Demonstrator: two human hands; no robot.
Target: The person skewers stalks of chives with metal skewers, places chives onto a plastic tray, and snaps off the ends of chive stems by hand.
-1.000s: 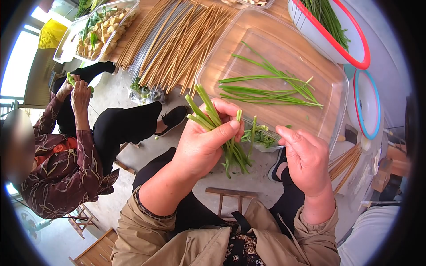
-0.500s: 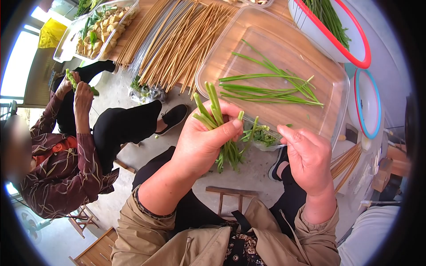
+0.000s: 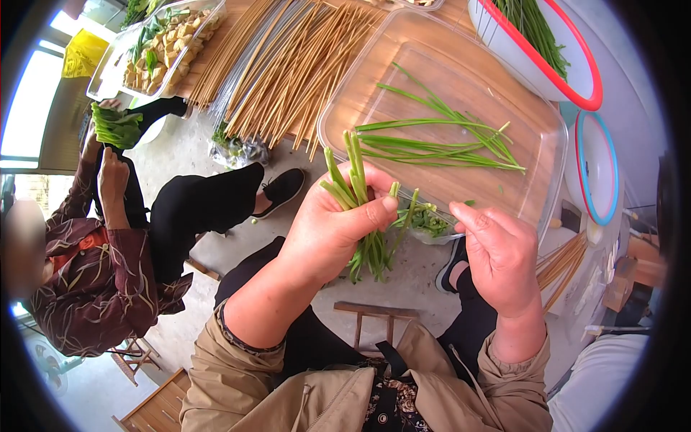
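My left hand [image 3: 335,216] is closed round a bunch of green stems [image 3: 347,173]; cut ends stick out above the fist and leafy ends hang below. One stem end is pinched between thumb and forefinger. My right hand [image 3: 497,248] is closed in a pinch to the right, on a thin skewer that runs toward the left hand's stems. Beyond both hands lies a clear plastic tray [image 3: 536,119] with long green stalks [image 3: 446,150] on it. A bag of greens [image 3: 430,222] shows below, between the hands.
Many wooden skewers [image 3: 288,79] lie on the table, beside a container of tofu-like cubes [image 3: 162,61]. A red-rimmed basin [image 3: 586,93] holds green stalks at upper right; a blue-rimmed basin [image 3: 612,173] stands below it. At left another person [image 3: 101,288] holds leafy greens [image 3: 115,127].
My left hand has shifted slightly right with the stems; my right hand has barely moved. The other person's hands have changed position, and broad leaves now show in them.
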